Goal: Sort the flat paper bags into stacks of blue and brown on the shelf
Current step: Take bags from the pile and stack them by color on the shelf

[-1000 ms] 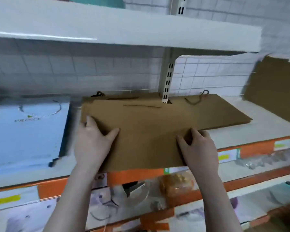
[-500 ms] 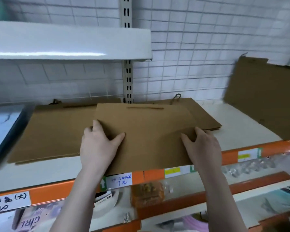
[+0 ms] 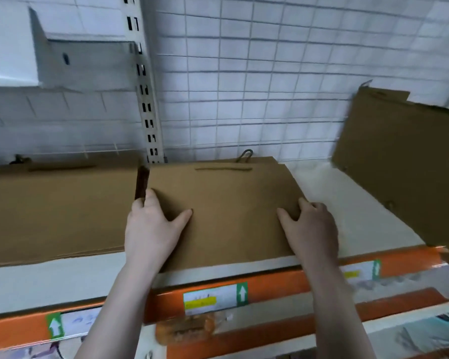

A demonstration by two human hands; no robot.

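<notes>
Left hand (image 3: pixel 151 229) and right hand (image 3: pixel 311 226) each grasp a side edge of a flat brown bag (image 3: pixel 226 203) on the shelf (image 3: pixel 335 193), beside a brown stack (image 3: pixel 57 213)

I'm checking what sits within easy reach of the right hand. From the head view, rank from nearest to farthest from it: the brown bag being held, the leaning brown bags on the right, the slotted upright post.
1. Brown bag being held: gripped at its right edge by the right hand.
2. Leaning brown bags: to the right, propped upright.
3. Slotted upright post: back left, against the wire grid.
</notes>
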